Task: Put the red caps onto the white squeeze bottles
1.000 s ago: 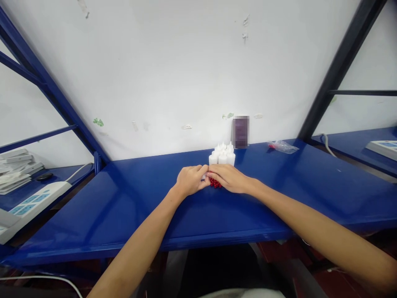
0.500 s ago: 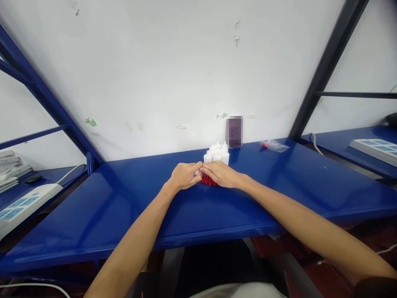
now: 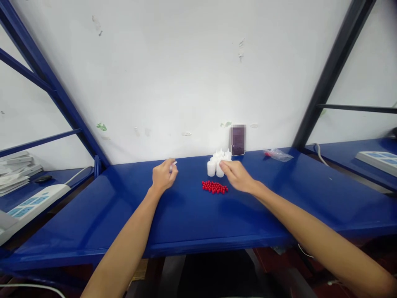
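Note:
My left hand (image 3: 163, 175) is closed around a small white squeeze bottle (image 3: 173, 166), held above the table. Only a little of it, with a pale tip, shows between the fingers. My right hand (image 3: 238, 176) is closed in a pinch at the front right of a cluster of white squeeze bottles (image 3: 211, 168). Its fingertips overlap a front bottle; what they hold, if anything, is hidden. Several bottles at the back have pointed nozzles. In front of the cluster, small red beads or caps (image 3: 214, 187) lie in a loose patch on the table.
The blue table (image 3: 186, 223) runs along a white wall. A dark phone-like panel (image 3: 238, 140) leans there behind the bottles. Farther right lies a clear plastic bag (image 3: 278, 155) with something red in it. Power strips (image 3: 34, 207) and blue frame posts (image 3: 66, 105) stand at the sides.
My hands were together over the red pieces and have parted. The left moved left with the white bottle; the right moved right beside the bottle cluster. The view has tilted slightly.

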{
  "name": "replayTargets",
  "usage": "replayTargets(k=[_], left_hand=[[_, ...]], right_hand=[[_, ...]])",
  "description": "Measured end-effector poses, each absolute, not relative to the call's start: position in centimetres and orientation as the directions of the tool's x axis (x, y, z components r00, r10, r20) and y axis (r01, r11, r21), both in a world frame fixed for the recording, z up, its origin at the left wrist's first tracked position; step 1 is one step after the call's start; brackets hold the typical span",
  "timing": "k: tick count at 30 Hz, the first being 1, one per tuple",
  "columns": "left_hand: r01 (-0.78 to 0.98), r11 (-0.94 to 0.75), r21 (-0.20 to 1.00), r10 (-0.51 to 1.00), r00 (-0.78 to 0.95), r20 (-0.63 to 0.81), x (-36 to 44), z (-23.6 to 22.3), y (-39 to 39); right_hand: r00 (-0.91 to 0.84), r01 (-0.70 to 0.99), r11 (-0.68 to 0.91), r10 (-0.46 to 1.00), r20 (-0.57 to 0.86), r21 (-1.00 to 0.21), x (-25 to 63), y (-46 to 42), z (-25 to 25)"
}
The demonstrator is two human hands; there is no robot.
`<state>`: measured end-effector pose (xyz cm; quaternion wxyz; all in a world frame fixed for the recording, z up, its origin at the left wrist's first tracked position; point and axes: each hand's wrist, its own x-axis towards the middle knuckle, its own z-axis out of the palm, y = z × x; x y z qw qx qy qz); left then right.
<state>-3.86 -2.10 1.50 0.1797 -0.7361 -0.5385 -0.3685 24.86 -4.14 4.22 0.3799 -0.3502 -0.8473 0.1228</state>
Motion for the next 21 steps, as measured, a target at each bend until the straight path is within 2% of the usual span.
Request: replayTargets(k=[2, 5, 9, 14, 21], left_hand=[[0.929, -0.316, 0.194, 0.694, 0.087, 0.715, -4.7, 1.4, -2.0], [0.906, -0.359, 0.225, 0.736, 0.127, 0.665, -4.0, 1.3, -2.0], [0.873, -0.421, 0.248, 0.782, 0.21, 0.586, -2.7, 1.1, -1.9], [0.86, -0.407, 0.309, 0.82, 0.195, 0.538, -3.1, 0.6, -1.5], [0.822, -0.428, 0.376, 0.796, 0.146, 0.587, -2.9, 0.5, -1.5]], right_hand=[[-0.531, 0.526, 0.715, 0.699, 0.48, -0.46, 26.1, -3.6, 4.7], [-0.63, 0.616, 0.663, 0.739, 0.24, -0.426, 27.2, -2.8, 5.0], [-0.616, 0.711, 0.546, 0.787, -0.019, -0.443, 28.2, -1.9, 4.9], [-0.603, 0.77, 0.493, 0.77, -0.21, -0.404, 29.1, -1.3, 4.6], [-0.657, 0.736, 0.454, 0.658, -0.369, -0.501, 29.2, -1.6, 5.0]])
